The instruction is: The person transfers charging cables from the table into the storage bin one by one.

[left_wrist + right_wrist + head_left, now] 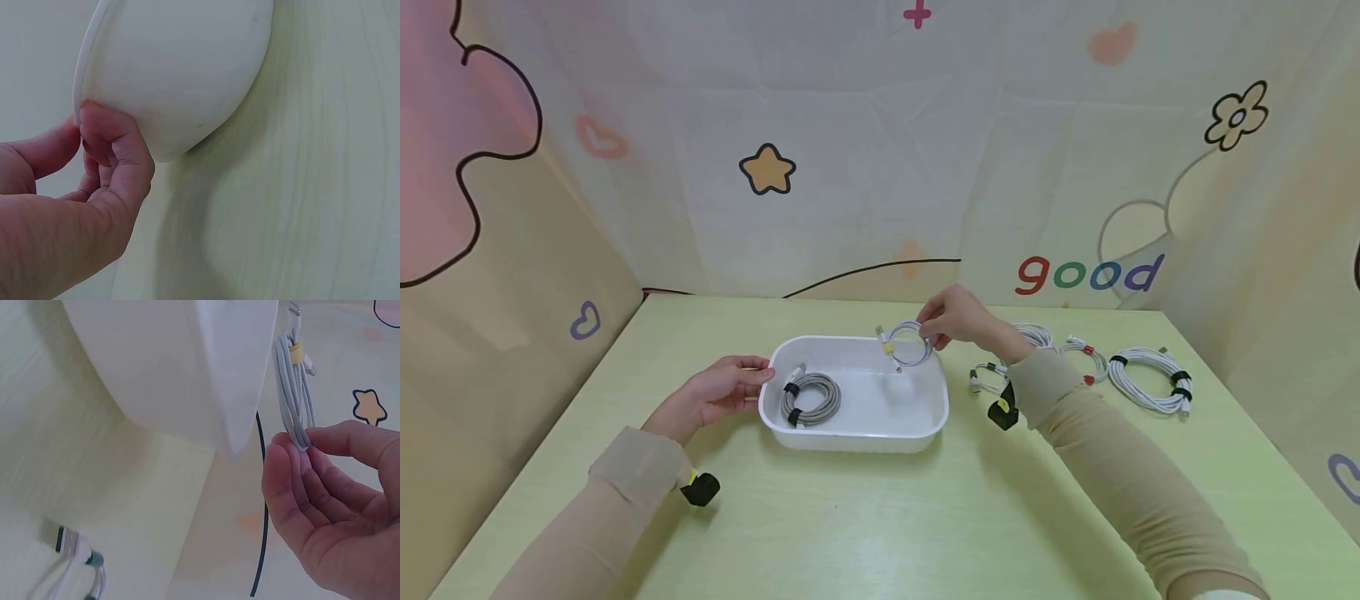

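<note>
Pale greenish wood-grained tabletop (850,533) before a creased backdrop (865,125) (colourful "good" lettering (1093,276), yellow-orange star (767,170)).

Head view: looked forward and down upon the table (865,517), from the farthest place.
Left wrist view: was very near the left hand (94,194), facing the white tub's (181,69) outer wall.
Right wrist view: looked tilted, close by the right hand (340,512), toward the backdrop (340,350).
Shared part: head and right wrist views both contained the white cable (289,394) and the printed star (369,406).
</note>
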A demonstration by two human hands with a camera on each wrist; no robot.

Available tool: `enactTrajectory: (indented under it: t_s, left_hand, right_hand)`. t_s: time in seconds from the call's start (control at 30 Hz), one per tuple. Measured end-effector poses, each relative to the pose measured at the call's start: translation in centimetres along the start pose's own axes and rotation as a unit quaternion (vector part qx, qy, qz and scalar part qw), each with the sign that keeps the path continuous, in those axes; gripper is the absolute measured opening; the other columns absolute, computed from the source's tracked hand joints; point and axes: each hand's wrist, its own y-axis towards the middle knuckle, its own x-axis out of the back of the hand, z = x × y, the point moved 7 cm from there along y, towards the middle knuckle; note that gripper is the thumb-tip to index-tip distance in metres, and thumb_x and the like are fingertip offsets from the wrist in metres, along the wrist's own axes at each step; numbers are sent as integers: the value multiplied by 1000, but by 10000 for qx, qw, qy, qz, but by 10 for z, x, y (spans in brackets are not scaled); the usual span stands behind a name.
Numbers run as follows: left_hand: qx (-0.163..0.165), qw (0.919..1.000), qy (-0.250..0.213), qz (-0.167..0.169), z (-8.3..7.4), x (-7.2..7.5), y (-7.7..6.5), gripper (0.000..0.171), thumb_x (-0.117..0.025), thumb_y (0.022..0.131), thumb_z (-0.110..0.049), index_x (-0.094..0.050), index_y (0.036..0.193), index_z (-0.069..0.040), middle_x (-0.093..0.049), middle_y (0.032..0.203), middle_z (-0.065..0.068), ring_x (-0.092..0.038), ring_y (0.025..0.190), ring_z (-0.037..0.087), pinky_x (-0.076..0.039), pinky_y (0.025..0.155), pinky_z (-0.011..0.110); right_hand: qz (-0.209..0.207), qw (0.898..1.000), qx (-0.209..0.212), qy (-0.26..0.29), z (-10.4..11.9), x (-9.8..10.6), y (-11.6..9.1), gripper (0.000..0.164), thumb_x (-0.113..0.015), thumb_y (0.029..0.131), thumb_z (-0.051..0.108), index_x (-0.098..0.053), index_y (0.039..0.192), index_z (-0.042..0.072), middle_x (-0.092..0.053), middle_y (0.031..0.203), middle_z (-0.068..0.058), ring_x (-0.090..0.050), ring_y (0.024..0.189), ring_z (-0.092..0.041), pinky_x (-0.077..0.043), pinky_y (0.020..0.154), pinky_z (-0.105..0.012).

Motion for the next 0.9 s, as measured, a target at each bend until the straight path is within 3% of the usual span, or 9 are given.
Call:
enactTrajectory:
  t_s: [0.27, 0.53, 0.9]
  left_hand:
    - [37, 10000, 5, 16, 2, 1, 2, 25, -55, 97, -11, -43, 118, -2, -63, 91, -2, -63, 82, 10, -57, 75, 26]
    - [-16, 10000, 49, 46, 3, 2, 4, 28, -54, 98, -12, -42, 120, -1, -63, 93, -2, -63, 83, 9, -57, 75, 26]
    - [13, 10000, 2, 50, 1, 1, 0, 24, -54, 97, -11, -44, 117, -1, -63, 91, -2, -63, 82, 10, -56, 74, 26]
  right_hand:
    - [267, 9994, 90, 196, 10, -23, 6, 17, -67, 86, 2, -67, 101, -7, -69, 83, -14, -62, 60, -15, -59, 64, -29]
    - [418, 9990, 38, 151, 19, -39, 9, 18, -68, 87, 4, -67, 103, -4, -69, 91, -17, -64, 64, -17, -59, 68, -31]
    - [531, 9985, 32, 156, 21, -56, 14, 18, -69, 87, 4, -68, 103, -4, -70, 88, -16, -63, 61, -15, -58, 62, -27]
